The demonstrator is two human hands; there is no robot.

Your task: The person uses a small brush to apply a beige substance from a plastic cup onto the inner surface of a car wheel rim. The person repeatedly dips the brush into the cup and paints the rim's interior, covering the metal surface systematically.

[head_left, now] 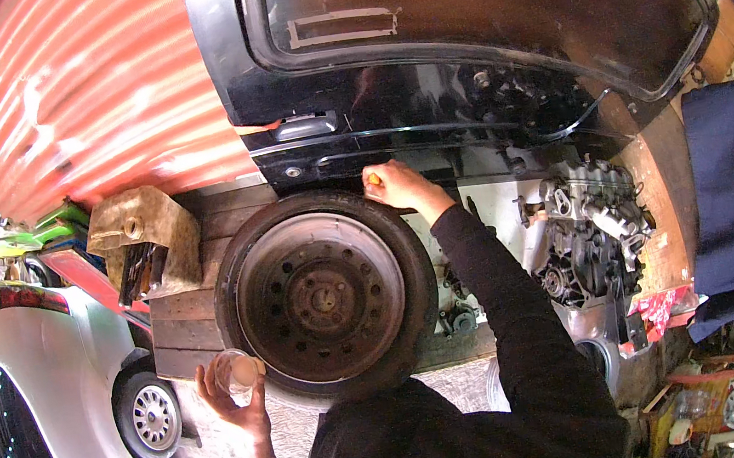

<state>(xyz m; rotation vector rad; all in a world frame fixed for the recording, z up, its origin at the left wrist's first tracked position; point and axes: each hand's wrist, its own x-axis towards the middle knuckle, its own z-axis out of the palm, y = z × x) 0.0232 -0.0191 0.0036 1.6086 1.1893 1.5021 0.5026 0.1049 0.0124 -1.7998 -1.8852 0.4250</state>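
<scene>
A car wheel lies flat on the wooden bench, its black tire (417, 278) around a rusty steel rim (251, 300). My left hand (253, 417) is at the wheel's near left edge, fingers wrapped round a small clear cup (240, 373) with something pale in it. Across the wheel, my right hand (408, 188) is closed at the tire's far right edge. A small yellow-orange object (374, 179) shows between its fingers; the rest is hidden by the hand, so its kind is unclear.
Behind the wheel leans a black car door panel with a window (478, 85). A stained box with tools (145, 230) stands left on the planks (185, 325). An engine block (586, 237) sits right. A silver car (64, 389) is at left, a dark blue cloth (732, 181) far right.
</scene>
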